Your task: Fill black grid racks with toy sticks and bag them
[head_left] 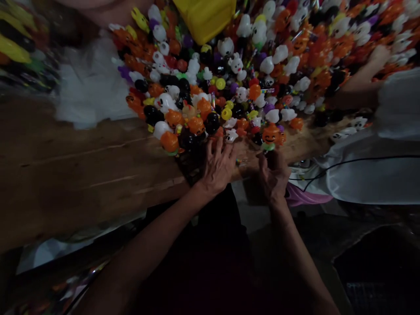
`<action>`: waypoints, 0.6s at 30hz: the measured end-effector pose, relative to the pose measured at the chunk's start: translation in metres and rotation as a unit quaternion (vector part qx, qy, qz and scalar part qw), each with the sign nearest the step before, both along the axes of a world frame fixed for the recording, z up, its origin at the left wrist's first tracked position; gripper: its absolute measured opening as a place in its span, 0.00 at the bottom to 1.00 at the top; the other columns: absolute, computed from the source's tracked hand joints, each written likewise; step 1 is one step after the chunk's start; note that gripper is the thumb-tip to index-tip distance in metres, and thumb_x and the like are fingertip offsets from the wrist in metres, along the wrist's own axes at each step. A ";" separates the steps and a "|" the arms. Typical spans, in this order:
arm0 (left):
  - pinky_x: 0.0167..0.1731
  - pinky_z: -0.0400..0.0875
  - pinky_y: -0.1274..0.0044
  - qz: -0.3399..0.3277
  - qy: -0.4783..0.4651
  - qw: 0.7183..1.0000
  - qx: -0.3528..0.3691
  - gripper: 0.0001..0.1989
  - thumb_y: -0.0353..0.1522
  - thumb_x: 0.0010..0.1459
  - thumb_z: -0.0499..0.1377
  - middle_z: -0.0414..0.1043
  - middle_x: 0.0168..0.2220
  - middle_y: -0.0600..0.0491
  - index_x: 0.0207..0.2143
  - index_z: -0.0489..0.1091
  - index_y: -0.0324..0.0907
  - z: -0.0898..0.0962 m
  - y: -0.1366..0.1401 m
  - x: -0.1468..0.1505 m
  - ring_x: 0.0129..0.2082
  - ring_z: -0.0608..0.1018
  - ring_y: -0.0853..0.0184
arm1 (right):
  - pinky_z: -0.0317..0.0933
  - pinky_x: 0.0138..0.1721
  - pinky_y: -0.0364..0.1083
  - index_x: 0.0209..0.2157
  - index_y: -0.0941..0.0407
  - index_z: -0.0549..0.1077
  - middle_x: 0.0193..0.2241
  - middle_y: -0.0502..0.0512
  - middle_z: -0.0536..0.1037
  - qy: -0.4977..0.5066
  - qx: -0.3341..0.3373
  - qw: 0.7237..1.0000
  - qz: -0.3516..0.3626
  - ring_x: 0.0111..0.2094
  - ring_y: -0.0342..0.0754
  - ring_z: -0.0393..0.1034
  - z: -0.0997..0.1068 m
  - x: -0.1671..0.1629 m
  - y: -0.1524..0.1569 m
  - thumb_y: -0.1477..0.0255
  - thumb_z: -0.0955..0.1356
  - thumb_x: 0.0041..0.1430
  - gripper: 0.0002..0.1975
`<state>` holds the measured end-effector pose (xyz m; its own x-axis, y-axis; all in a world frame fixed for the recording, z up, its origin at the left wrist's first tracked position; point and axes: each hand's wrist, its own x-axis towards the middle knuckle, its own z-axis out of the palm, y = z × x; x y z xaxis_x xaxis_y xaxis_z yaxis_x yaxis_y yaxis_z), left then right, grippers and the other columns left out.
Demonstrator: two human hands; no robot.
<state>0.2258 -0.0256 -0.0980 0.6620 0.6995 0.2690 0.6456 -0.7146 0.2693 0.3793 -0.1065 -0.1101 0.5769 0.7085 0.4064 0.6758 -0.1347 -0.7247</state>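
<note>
A large heap of small plastic Halloween figures (197, 124) lies along the near edge of the wooden table: orange pumpkins, white ghosts, black and yellow pieces. My left hand (218, 168) is at the near side of this heap with its fingers spread, the tips touching a small white ghost figure (231, 135) and orange pieces beside it. To its right, my right hand (275, 177) is closed, thumb and fingers together just below an orange smiling pumpkin toy (271, 134) with a green base. Its grip appears to be on that toy's lower end, which the fingers hide.
A wooden table (65, 175) stretches left, with white plastic bags (95, 83) on it. Behind the heap is a yellow container (210, 17). Another person's arm (364, 78) reaches in from the right. A black cable (361, 162) crosses white sacks (370, 179) there.
</note>
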 end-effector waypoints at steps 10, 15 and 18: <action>0.58 0.69 0.63 -0.128 -0.149 0.971 0.132 0.12 0.28 0.69 0.53 0.79 0.42 0.48 0.51 0.72 0.41 0.029 -0.022 -0.056 0.46 0.79 0.63 | 0.67 0.30 0.48 0.34 0.52 0.75 0.27 0.51 0.77 0.127 0.048 0.990 0.031 0.26 0.48 0.71 -0.002 -0.010 0.015 0.56 0.71 0.60 0.14; 0.36 0.76 0.77 0.093 -0.309 0.940 -0.112 0.09 0.32 0.67 0.56 0.79 0.41 0.51 0.48 0.73 0.44 0.028 -0.041 -0.130 0.36 0.80 0.68 | 0.69 0.33 0.49 0.33 0.53 0.76 0.28 0.52 0.78 0.044 -0.005 0.987 0.152 0.29 0.50 0.73 -0.001 -0.054 0.017 0.61 0.70 0.62 0.10; 0.20 0.70 0.80 0.246 -0.534 0.747 -0.309 0.10 0.39 0.59 0.64 0.76 0.32 0.55 0.40 0.74 0.45 0.029 -0.035 -0.160 0.23 0.74 0.71 | 0.69 0.33 0.48 0.34 0.53 0.76 0.28 0.52 0.77 0.032 -0.005 0.985 0.172 0.28 0.48 0.71 -0.002 -0.073 0.020 0.63 0.70 0.64 0.09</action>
<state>0.0660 -0.0606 -0.0694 -0.0790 0.9968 -0.0146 -0.0304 0.0122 0.9995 0.3063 -0.0866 -0.1119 0.3266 0.8702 0.3689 0.6353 0.0869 -0.7674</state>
